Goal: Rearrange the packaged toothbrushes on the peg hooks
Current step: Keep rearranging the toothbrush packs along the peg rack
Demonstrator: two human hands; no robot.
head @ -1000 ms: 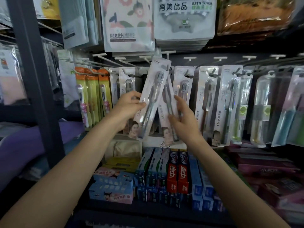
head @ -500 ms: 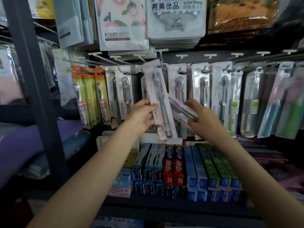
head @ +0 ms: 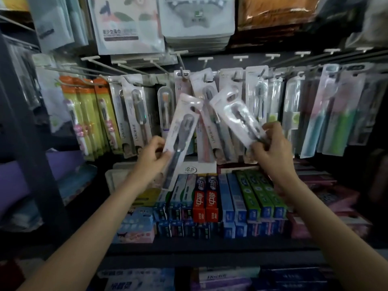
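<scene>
left hand (head: 152,156) grips the lower end of one toothbrush pack (head: 181,135), top tilted up-right | right hand (head: 273,150) grips another pack (head: 235,115), top tilted up-left | both hang-holes point toward the peg hook (head: 183,73) just above; right pack's looks nearer | behind: hanging toothbrushes (head: 134,114)

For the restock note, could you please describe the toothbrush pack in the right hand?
Find the peg-hook row above the toothpaste boxes. In front of it, the right hand pinches a toothbrush pack by its lower end. Unlike the hanging packs, it is off the hooks, tilted up-left.
</scene>
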